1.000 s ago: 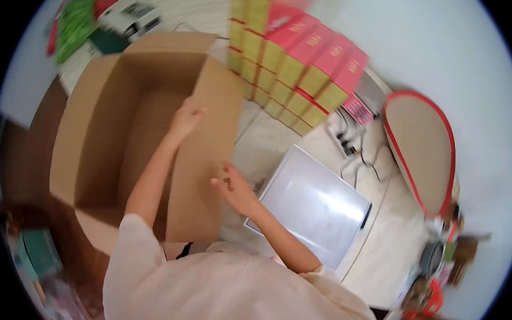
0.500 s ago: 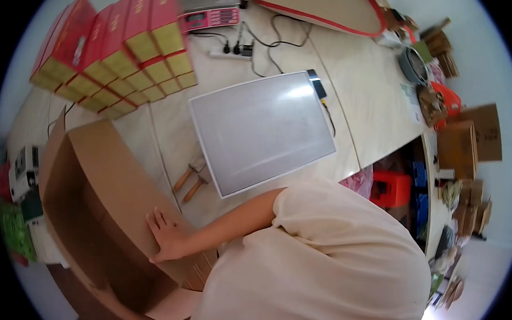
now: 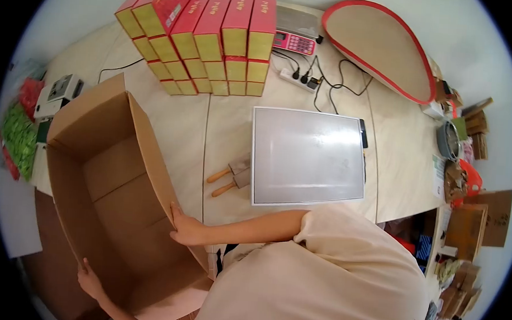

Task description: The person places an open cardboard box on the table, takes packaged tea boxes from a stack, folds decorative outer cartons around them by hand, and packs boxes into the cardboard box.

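A large cardboard box (image 3: 146,154) with its top open is at the left, tilted so that its bare inside faces me. My right hand (image 3: 187,229) grips the near-right wall at its upper edge, fingers over the rim. At the opposite long edge, lower left, my left hand (image 3: 90,280) holds the other wall, its fingertips on the rim. Two scrapers with wooden handles (image 3: 224,189) lie on the table right of the box, their blades against a flat grey panel with a white frame (image 3: 308,157).
Stacked red and gold boxes (image 3: 216,42) stand at the back of the table (image 3: 177,121). Near them are a pink-keypad scale (image 3: 294,43), a power strip (image 3: 299,79) with cables, and a red-rimmed tray (image 3: 383,51). A white device (image 3: 59,94) stands at the far left.
The view has swung left. The box has turned to show more of its inside. My right hand went from lying flat on its wall to gripping the rim; my left hand shows more clearly.
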`<state>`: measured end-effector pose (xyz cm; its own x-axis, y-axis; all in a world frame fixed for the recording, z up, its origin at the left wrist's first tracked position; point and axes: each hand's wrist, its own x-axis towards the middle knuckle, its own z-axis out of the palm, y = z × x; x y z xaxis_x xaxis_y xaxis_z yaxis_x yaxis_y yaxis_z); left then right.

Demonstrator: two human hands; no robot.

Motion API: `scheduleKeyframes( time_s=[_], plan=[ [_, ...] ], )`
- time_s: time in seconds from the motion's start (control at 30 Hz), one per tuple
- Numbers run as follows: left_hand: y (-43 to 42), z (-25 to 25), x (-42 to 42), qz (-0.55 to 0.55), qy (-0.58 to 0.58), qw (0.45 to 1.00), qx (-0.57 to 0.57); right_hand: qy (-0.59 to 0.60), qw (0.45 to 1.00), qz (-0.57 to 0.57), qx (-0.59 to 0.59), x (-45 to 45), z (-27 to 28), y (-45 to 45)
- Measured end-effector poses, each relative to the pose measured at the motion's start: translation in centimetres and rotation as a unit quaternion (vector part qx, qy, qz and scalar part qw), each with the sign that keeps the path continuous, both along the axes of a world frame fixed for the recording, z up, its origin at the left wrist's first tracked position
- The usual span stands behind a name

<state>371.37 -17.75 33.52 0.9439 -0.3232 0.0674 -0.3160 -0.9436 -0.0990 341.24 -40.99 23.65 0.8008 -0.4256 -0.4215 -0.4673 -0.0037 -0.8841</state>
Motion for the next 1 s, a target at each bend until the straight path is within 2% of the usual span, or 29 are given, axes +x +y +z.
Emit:
scheduleKeyframes(
  time_s=[0.03, 0.07, 0.13, 0.17, 0.23, 0.27, 0.3, 0.33, 0.37, 0.43, 0.47, 0.53, 0.57, 0.63, 0.67, 0.7, 0.73, 0.8, 0.83, 0.9, 0.97, 1.0],
  plan=[
    [0.6, 2.9, -1.8, 0.053, 0.022, 0.997, 0.046, -0.026, 1.000, -0.004, 0.010, -0.7, 0.8, 0.7],
    [2.0, 4.5, -3.3, 0.062, 0.014, 0.997, 0.050, -0.033, 0.999, 0.004, 0.014, -1.3, 1.7, 1.0],
    [4.9, 7.5, -6.9, 0.000, -0.127, 0.990, -0.067, -0.125, 0.992, 0.019, 0.011, -2.8, 4.0, 1.3],
    [5.9, 9.0, -9.1, 0.003, -0.135, 0.989, -0.061, -0.133, 0.991, 0.024, 0.017, -3.9, 5.4, 1.5],
    [6.4, 12.1, -14.8, 0.175, -0.130, 0.963, -0.158, -0.187, 0.981, 0.050, -0.017, -6.1, 8.3, 0.9],
    [6.9, 12.8, -17.6, 0.174, -0.144, 0.961, -0.161, -0.202, 0.978, 0.051, -0.019, -7.2, 8.9, 0.5],
    [7.2, 13.1, -20.4, 0.039, -0.324, 0.933, -0.152, -0.274, 0.956, -0.001, -0.103, -8.2, 9.7, 0.0],
    [7.4, 13.4, -23.2, -0.096, -0.487, 0.858, -0.135, -0.340, 0.920, -0.055, -0.187, -9.5, 10.4, -0.7],
    [6.9, 13.9, -26.0, -0.097, -0.496, 0.851, -0.140, -0.350, 0.915, -0.058, -0.193, -11.5, 12.0, -1.7],
    [4.9, 14.7, -31.0, -0.021, -0.432, 0.849, -0.305, -0.407, 0.857, -0.126, -0.292, -16.7, 16.5, -3.4],
    [4.1, 15.2, -33.2, -0.030, -0.433, 0.845, -0.314, -0.408, 0.851, -0.135, -0.300, -19.5, 17.9, -3.8],
    [2.0, 16.3, -36.6, -0.064, -0.349, 0.848, -0.392, -0.459, 0.744, -0.234, -0.425, -25.4, 20.4, -4.8],
    [0.8, 16.4, -37.5, -0.086, -0.345, 0.842, -0.405, -0.454, 0.733, -0.253, -0.439, -28.8, 21.4, -5.4],
    [-1.9, 16.2, -39.4, -0.234, -0.274, 0.762, -0.539, -0.416, 0.662, -0.314, -0.539, -36.5, 22.9, -5.8],
    [-2.5, 15.6, -38.9, -0.198, -0.179, 0.776, -0.572, -0.380, 0.658, -0.343, -0.552, -40.4, 23.3, -5.5],
    [-3.8, 14.4, -37.0, -0.296, -0.147, 0.753, -0.569, -0.342, 0.655, -0.372, -0.562, -44.5, 23.7, -4.8],
    [-6.7, 14.8, -40.4, -0.303, -0.090, 0.760, -0.568, -0.305, 0.633, -0.413, -0.579, -48.3, 24.0, -4.1],
    [-13.6, 14.9, -48.6, -0.363, 0.034, 0.723, -0.587, -0.218, 0.602, -0.495, -0.588, -55.5, 24.1, -1.6],
    [-16.2, 13.8, -51.2, -0.411, 0.100, 0.673, -0.607, -0.173, 0.590, -0.535, -0.579, -58.5, 23.9, 0.1],
    [-21.1, 10.7, -54.4, -0.531, 0.249, 0.591, -0.554, -0.094, 0.517, -0.595, -0.608, -64.5, 23.5, 2.9],
    [-24.1, 9.6, -63.6, -0.535, 0.372, 0.542, -0.530, -0.024, 0.498, -0.654, -0.569, -70.2, 23.2, 6.3],
    [-25.1, 9.3, -67.0, -0.591, 0.370, 0.562, -0.444, 0.021, 0.469, -0.651, -0.596, -73.5, 22.2, 7.6]
  ],
)
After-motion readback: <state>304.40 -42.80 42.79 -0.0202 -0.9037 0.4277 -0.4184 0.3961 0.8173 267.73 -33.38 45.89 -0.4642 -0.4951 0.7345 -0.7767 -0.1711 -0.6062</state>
